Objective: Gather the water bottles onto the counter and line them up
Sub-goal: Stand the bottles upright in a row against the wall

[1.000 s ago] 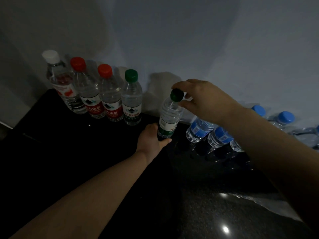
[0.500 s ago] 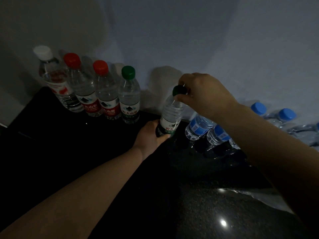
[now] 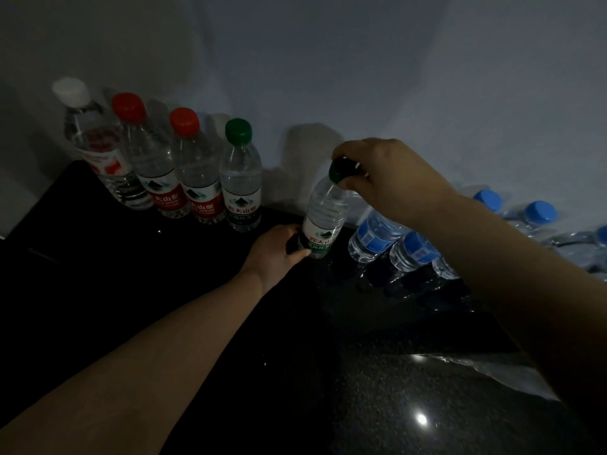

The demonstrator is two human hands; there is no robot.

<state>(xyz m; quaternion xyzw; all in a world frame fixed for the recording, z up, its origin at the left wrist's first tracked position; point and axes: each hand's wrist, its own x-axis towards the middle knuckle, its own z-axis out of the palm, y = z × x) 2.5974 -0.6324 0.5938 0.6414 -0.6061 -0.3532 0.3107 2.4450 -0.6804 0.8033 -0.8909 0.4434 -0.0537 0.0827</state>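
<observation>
A green-capped water bottle (image 3: 323,218) leans to the right above the black counter (image 3: 164,274). My left hand (image 3: 277,252) grips its base and my right hand (image 3: 384,178) pinches its cap. Along the wall at the left stands a row: a white-capped bottle (image 3: 95,142), two red-capped bottles (image 3: 149,159) (image 3: 197,172) and a green-capped bottle (image 3: 241,178). To the right, blue-labelled bottles (image 3: 377,234) (image 3: 415,252) lie on the counter, partly hidden by my right arm.
More blue-capped bottles (image 3: 538,213) lie at the far right against the pale wall (image 3: 328,60). Crumpled clear plastic wrap (image 3: 492,372) rests on the speckled counter at lower right. A gap separates the standing row from the held bottle.
Both hands have kept hold of the green-capped bottle. It has tilted further to the right and shifted slightly toward the wall.
</observation>
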